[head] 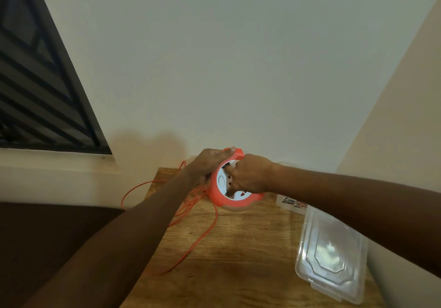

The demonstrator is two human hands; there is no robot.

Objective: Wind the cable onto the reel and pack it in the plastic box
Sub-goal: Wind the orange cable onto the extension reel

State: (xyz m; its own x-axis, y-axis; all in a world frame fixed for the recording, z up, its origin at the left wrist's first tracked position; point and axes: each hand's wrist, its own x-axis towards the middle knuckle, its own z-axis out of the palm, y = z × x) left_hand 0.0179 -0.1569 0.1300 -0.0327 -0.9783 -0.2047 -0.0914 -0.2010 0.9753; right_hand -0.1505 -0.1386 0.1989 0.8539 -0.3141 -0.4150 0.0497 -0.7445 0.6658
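Observation:
A round orange cable reel with a white socket face is held tilted above the far end of the wooden table. My left hand grips its left and top rim. My right hand has its fingers curled on the white centre of the reel. A thin orange cable hangs from the reel's left side in loose loops over the table and off its left edge. A clear plastic box lies at the table's right side; whether this is the box or its lid I cannot tell.
A small printed card or packet lies behind the clear box. A pale wall stands right behind the table, with a dark louvred window at the left. A dark brown surface lies left of the table.

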